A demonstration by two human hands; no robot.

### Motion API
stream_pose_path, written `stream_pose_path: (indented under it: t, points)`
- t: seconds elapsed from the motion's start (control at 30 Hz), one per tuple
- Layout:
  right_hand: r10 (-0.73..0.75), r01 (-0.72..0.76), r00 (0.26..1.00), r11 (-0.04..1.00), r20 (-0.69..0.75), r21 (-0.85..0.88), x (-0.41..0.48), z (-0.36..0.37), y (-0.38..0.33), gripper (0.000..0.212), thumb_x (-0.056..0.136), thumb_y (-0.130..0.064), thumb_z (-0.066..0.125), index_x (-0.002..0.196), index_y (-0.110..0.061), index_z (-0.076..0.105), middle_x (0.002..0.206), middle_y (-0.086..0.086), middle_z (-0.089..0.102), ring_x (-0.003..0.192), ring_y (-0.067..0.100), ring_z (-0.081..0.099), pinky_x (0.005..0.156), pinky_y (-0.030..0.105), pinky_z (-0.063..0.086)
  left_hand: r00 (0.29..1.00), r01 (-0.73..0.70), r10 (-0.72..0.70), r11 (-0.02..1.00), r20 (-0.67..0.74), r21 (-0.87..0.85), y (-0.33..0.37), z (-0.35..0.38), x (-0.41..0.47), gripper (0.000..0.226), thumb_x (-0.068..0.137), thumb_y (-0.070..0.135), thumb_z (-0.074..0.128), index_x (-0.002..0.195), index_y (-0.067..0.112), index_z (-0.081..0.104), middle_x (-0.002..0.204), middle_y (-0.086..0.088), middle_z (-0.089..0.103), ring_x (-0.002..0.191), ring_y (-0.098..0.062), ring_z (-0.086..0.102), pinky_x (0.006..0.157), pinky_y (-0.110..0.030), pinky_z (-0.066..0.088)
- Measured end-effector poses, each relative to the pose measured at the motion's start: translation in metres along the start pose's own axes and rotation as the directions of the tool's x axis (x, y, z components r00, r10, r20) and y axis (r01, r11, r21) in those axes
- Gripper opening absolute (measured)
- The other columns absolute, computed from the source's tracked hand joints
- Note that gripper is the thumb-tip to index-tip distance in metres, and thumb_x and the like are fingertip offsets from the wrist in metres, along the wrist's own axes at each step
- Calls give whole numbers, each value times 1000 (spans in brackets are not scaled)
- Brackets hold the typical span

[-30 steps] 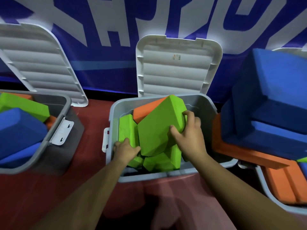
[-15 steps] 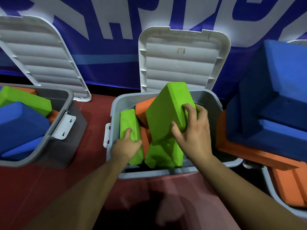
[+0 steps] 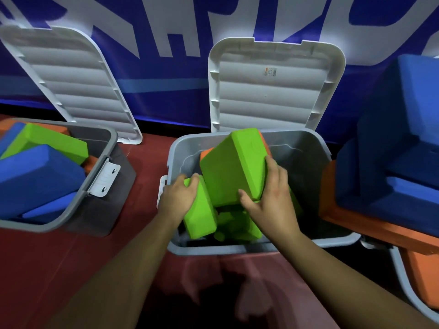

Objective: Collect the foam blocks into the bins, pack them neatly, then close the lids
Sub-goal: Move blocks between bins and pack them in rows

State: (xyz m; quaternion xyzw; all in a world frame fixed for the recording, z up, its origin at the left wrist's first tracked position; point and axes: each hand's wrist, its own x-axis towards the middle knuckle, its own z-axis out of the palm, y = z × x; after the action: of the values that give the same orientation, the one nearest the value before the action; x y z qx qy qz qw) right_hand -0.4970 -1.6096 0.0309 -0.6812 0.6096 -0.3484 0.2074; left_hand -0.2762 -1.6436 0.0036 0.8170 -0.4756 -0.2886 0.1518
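Note:
A grey middle bin (image 3: pixel 308 148) stands open on the red floor, its white lid (image 3: pixel 273 86) leaning back against the wall. My right hand (image 3: pixel 270 200) grips a large green foam block (image 3: pixel 232 167), tilted above the bin's contents. At the bin's left wall my left hand (image 3: pixel 178 198) holds a narrower green block (image 3: pixel 202 214) upright. More green blocks (image 3: pixel 237 229) lie low at the front, and an orange block (image 3: pixel 205 151) peeks out behind the large green one.
A left grey bin (image 3: pixel 99 153) holds blue, green and orange blocks, its lid (image 3: pixel 71 81) propped open. On the right, big blue blocks (image 3: pixel 399 143) are stacked on orange blocks (image 3: pixel 380 229) over a third bin (image 3: pixel 401 276). A blue-and-white banner backs everything.
My right hand has turned the large green block flatter and moved it left over the orange block. My left hand has slid up the narrow green block at the left wall.

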Motion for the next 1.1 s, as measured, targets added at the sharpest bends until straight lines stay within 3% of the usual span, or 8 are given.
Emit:
stream_pose_path:
  t: [0.13, 0.4, 0.53, 0.6, 0.77, 0.9, 0.97, 1.1]
  points:
    - [130, -134, 989, 990, 65, 49, 1, 4, 16, 102, 76, -43, 73, 152, -1, 20, 143, 18, 37, 134, 33, 38, 113, 41, 34, 1000, -3, 5, 996, 15, -94, -13, -3, 11, 66, 77, 67, 68, 112, 16, 46, 123, -18, 56, 121, -36, 50, 93, -39, 42]
    - [-143, 151, 987, 980, -72, 128, 4, -16, -24, 90, 74, -23, 79, 148, -4, 32, 141, 9, 42, 133, 26, 41, 114, 39, 33, 967, -59, -2, 970, -255, -234, -1, -52, -9, 71, 64, 70, 52, 111, 18, 56, 108, -15, 65, 106, -37, 60, 88, -43, 48]
    - [-215, 243, 959, 958, -182, 150, 15, -50, -50, 85, 73, -21, 75, 145, 1, 36, 137, 13, 44, 130, 21, 40, 112, 34, 34, 931, -126, -43, 894, -363, -430, 16, -94, -27, 48, 82, 54, 58, 113, 17, 57, 108, -6, 65, 104, -29, 59, 86, -38, 43]
    - [-225, 257, 955, 954, -195, 156, 24, -68, -63, 79, 69, -13, 74, 142, -10, 43, 131, 10, 41, 124, 15, 38, 111, 31, 35, 929, -189, -38, 808, -369, -558, 28, -109, -37, 36, 88, 44, 58, 113, 18, 58, 106, 0, 64, 102, -23, 59, 85, -36, 42]
    - [-272, 279, 960, 945, -62, 171, 50, -112, -99, 94, 73, 16, 66, 134, -51, 41, 158, 1, 6, 143, 9, 20, 119, 19, 24, 953, -179, -127, 499, -276, -848, 71, -145, -47, 53, 66, 58, 55, 106, 23, 57, 106, -3, 66, 102, -24, 62, 93, -45, 48]
    - [-351, 368, 929, 911, -115, 187, 68, -157, -116, 98, 70, 24, 57, 131, -51, 42, 160, 3, 6, 145, -7, 12, 115, 24, 33, 984, -151, -41, 321, -173, -935, 98, -164, -28, 62, 65, 61, 59, 111, 19, 60, 108, -7, 70, 103, -28, 66, 88, -47, 52]
    - [-400, 415, 909, 894, -117, 170, 73, -179, -122, 93, 67, 18, 51, 132, -48, 42, 160, 5, 8, 147, -3, 8, 111, 11, 25, 989, -148, 22, 315, -149, -938, 122, -172, -29, 58, 63, 63, 59, 105, 24, 61, 106, -5, 71, 98, -25, 67, 84, -45, 52]
    - [-300, 362, 927, 875, -227, 321, 79, -226, -135, 50, 74, -18, 45, 121, -34, 54, 154, 6, 28, 148, 4, 17, 111, 11, 21, 971, -229, 140, 322, -193, -919, 192, -181, -41, 46, 62, 63, 55, 92, 28, 56, 91, 1, 64, 90, -21, 60, 79, -41, 46]
